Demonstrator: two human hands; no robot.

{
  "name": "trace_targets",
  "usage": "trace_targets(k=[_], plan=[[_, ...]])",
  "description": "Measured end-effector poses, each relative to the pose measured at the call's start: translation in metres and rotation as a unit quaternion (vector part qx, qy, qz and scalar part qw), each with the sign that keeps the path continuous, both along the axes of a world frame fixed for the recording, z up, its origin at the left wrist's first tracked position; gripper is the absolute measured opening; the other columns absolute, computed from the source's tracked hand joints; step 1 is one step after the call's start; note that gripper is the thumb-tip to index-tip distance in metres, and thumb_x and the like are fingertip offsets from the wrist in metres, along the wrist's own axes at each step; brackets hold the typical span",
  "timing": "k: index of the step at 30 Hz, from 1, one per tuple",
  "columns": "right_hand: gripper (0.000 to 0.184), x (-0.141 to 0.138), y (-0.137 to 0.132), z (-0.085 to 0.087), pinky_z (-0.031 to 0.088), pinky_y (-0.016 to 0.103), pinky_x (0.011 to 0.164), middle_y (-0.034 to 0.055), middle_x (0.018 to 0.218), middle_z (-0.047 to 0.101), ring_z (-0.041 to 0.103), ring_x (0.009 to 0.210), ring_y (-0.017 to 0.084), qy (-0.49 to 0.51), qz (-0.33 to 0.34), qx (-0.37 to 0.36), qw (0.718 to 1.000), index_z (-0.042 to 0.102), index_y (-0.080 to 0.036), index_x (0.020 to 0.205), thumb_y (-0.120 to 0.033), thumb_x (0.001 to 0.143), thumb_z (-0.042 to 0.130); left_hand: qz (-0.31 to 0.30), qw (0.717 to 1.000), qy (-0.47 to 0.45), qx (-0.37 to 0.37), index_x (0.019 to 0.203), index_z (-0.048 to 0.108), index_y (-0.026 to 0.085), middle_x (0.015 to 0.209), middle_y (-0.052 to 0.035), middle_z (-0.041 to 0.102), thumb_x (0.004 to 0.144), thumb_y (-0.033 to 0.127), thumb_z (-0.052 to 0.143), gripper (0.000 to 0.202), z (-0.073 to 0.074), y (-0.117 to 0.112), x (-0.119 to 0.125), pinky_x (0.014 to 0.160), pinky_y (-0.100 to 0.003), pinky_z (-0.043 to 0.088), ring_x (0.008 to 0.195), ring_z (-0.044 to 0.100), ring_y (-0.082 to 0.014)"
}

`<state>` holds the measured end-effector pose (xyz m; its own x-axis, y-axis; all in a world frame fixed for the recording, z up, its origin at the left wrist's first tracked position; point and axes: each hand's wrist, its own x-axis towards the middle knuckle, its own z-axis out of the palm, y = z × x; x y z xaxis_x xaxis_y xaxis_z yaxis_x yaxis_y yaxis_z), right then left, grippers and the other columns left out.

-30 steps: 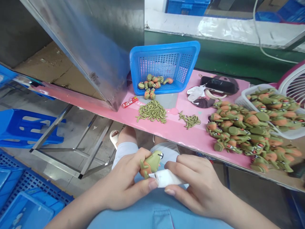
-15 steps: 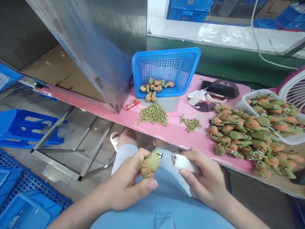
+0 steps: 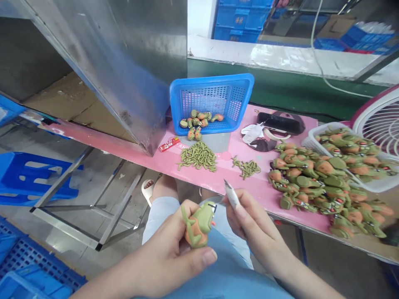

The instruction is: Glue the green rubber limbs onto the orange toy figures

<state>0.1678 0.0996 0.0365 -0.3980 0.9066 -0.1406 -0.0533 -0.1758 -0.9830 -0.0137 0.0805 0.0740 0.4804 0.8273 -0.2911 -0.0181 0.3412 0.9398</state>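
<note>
Near my lap, my left hand (image 3: 179, 245) is closed around a small green frog-like figurine (image 3: 199, 224) with an orange body, a black-and-white eye and a red bit at its mouth. To the right, my right hand (image 3: 249, 220) pinches a slim white-wrapped tool (image 3: 231, 194) whose dark pointed tip faces up and away. Its exact kind does not show clearly. The tool and the figurine are apart. Beyond my hands, a heap of small green curved pieces (image 3: 198, 156) and a smaller pile of green pieces (image 3: 246, 167) lie on the pink tabletop (image 3: 218, 182).
A blue basket (image 3: 212, 83) holds several figurines. On the right are a large figurine heap (image 3: 311, 178), a white basket (image 3: 311, 143) and a fan (image 3: 378, 120). A phone (image 3: 280, 123) lies behind. A metal cabinet (image 3: 146, 74) stands left, beside a blue stool (image 3: 37, 178).
My right hand has turned the white tool so that its pointed tip now points upward. My left hand still holds the figurine, slightly lower. The camera view has shifted a little.
</note>
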Motion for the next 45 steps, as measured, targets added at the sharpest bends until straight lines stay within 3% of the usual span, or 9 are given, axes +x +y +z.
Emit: trace_targets(k=[4,7,10,14,18,25,36,41,45], plan=[[0.044,-0.020,0.005,0.010,0.028,0.020,0.048,-0.0055,0.066,0.035,0.031,0.053,0.009,0.088,0.046,-0.050,0.994,0.039,-0.023,0.094,-0.056,0.075,0.061,-0.047,0.980,0.184,0.058,0.079,0.037,0.022,0.075,0.0038,0.044,0.080,0.024,0.048,0.012,0.000,0.006,0.003,0.061,-0.025,0.033,0.067,0.042,-0.0125],[0.054,-0.028,0.010,0.004,0.027,0.019,0.047,-0.0058,0.067,0.035,0.033,0.054,0.009,0.117,0.072,-0.095,0.986,0.035,-0.023,0.091,-0.056,0.065,0.069,-0.072,0.969,0.225,0.067,0.082,0.038,0.023,0.081,0.0017,0.050,0.084,0.026,0.043,0.007,-0.007,0.008,0.002,0.066,-0.027,0.035,0.074,0.047,-0.0151],[0.053,-0.018,0.015,-0.008,0.024,0.019,0.047,-0.0072,0.065,0.030,0.027,0.054,0.009,0.046,0.035,-0.038,0.998,0.035,-0.021,0.092,-0.055,0.067,0.067,-0.022,0.979,0.193,0.058,0.085,0.040,0.023,0.076,0.0028,0.044,0.084,0.037,0.043,0.014,-0.020,0.008,-0.001,0.064,-0.026,0.035,0.069,0.042,-0.0144],[0.035,0.005,0.014,-0.017,0.024,0.019,0.043,-0.0065,0.063,0.031,0.025,0.047,0.008,-0.055,-0.009,0.021,0.998,0.039,-0.020,0.090,-0.055,0.087,0.041,0.020,0.996,0.070,0.042,0.088,0.040,0.023,0.076,0.0032,0.035,0.079,0.055,0.046,0.034,-0.027,0.007,-0.004,0.063,-0.026,0.035,0.066,0.034,-0.0131],[0.033,0.014,0.007,-0.004,0.030,0.020,0.045,-0.0034,0.063,0.040,0.035,0.050,0.010,-0.114,0.005,0.097,0.989,0.045,-0.019,0.079,-0.048,0.092,0.036,0.003,0.999,0.012,0.047,0.085,0.039,0.022,0.074,0.0033,0.033,0.079,0.059,0.044,0.037,-0.024,0.007,-0.004,0.061,-0.026,0.031,0.064,0.030,-0.0125],[0.024,0.012,0.000,0.024,0.038,0.021,0.052,0.0004,0.068,0.055,0.048,0.055,0.012,-0.156,0.101,0.213,0.959,0.054,-0.019,0.087,-0.038,0.092,0.039,0.004,0.999,-0.021,0.031,0.075,0.037,0.022,0.064,0.0068,0.030,0.071,0.059,0.056,0.042,-0.020,0.007,-0.004,0.051,-0.023,0.022,0.055,0.024,-0.0095],[0.018,0.011,0.001,0.022,0.038,0.020,0.056,0.0003,0.075,0.061,0.049,0.059,0.011,-0.128,0.150,0.207,0.958,0.058,-0.020,0.093,-0.029,0.090,0.044,-0.001,0.999,-0.010,0.047,0.076,0.040,0.021,0.065,0.0065,0.032,0.073,0.059,0.054,0.040,-0.021,0.008,-0.004,0.053,-0.023,0.024,0.057,0.025,-0.0100],[0.030,0.022,0.018,0.002,0.040,0.021,0.051,0.0016,0.067,0.058,0.051,0.054,0.013,-0.243,0.046,0.209,0.946,0.057,-0.016,0.091,-0.036,0.089,0.035,0.026,0.998,0.033,0.036,0.086,0.047,0.021,0.073,0.0027,0.038,0.074,0.061,0.050,0.041,-0.028,0.004,-0.011,0.061,-0.026,0.031,0.065,0.033,-0.0129],[0.027,0.045,0.073,-0.032,0.044,0.028,0.064,0.0066,0.073,0.059,0.056,0.068,0.020,-0.475,-0.082,0.174,0.858,0.054,-0.011,0.098,-0.022,0.086,0.032,0.052,0.998,0.024,0.022,0.088,0.050,0.021,0.068,0.0021,0.044,0.075,0.062,0.046,0.043,-0.030,0.002,-0.009,0.057,-0.026,0.030,0.060,0.034,-0.0126]])
